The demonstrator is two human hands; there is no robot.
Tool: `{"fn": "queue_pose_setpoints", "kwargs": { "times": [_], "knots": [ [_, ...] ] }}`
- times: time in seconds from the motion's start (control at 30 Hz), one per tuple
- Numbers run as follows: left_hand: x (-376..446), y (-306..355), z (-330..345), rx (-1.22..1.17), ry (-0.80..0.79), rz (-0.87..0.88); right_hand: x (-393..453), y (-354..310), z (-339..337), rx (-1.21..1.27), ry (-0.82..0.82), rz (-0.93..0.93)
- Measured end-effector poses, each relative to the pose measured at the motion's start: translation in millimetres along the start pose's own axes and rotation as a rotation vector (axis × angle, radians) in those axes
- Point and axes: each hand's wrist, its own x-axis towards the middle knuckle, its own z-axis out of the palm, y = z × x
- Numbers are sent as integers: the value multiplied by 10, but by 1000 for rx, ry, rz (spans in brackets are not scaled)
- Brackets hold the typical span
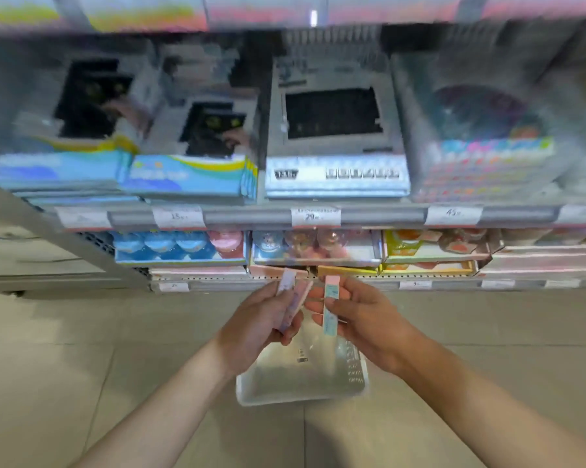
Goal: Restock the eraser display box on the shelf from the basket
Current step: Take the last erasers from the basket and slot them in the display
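Note:
My left hand (263, 317) grips a few slim pastel erasers (293, 298), pink and lilac, fanned upward. My right hand (356, 312) pinches one long eraser with a pale green sleeve and pink top (328, 305), held upright. Both hands hover close together just below the lowest shelf edge, in front of a pink display box (278, 271) and a yellow one (349, 271). Directly beneath my hands, a white plastic basket (251, 393) rests on the floor; its inside looks bare apart from a label. The picture is blurred by motion.
Lower shelf holds trays of round blue, pink and orange items (180, 246). Upper shelf (251, 216) carries boxed sets and a grey packaged board (334, 143), with price tags along the rail. Beige tiled floor (82, 366) spreads around the basket.

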Motion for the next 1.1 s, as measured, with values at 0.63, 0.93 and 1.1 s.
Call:
{"fn": "queue_pose_setpoints", "kwargs": {
  "times": [0.63, 0.93, 1.1],
  "knots": [
    [-3096, 4338, 968, 412, -250, 468, -3402, -3533, 1958, -212, -31, -432],
    [-3399, 5253, 1173, 530, -199, 698, -3871, -4383, 2090, -239, 5, -639],
    [-3289, 5622, 1295, 680, -163, 770, -3813, -4902, 1997, -299, 44, -769]
  ]
}}
